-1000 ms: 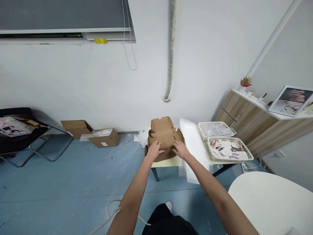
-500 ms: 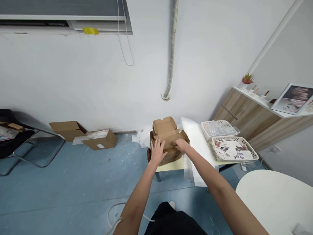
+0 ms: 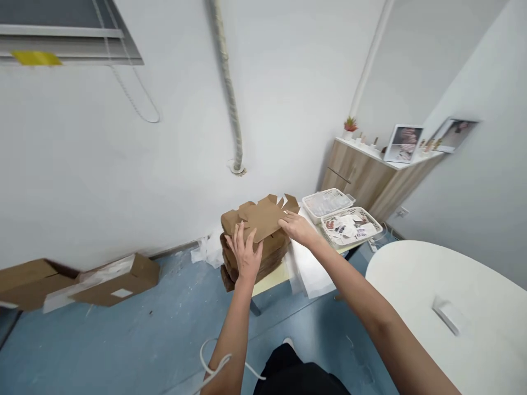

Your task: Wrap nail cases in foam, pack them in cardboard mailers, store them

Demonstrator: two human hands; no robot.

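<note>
A stack of flat brown cardboard box blanks [image 3: 263, 255] sits on a small pale yellow table [image 3: 274, 278]. My left hand [image 3: 246, 253] rests on the stack's near side, fingers spread and stretched upward against the top blank. My right hand [image 3: 297, 227] grips the right edge of the top cardboard blank [image 3: 259, 216], which is lifted and tilted above the pile.
Two white baskets [image 3: 351, 226] with small packets stand right of the stack, on white foam sheets [image 3: 310, 269]. A wooden cabinet [image 3: 362, 178] stands beyond, a round white table [image 3: 453, 307] at right. Cardboard boxes [image 3: 111, 282] lie on the blue floor at left.
The view has swung to the right. The top blank has come up off the stack in my right hand, and my left hand has slid lower on the pile.
</note>
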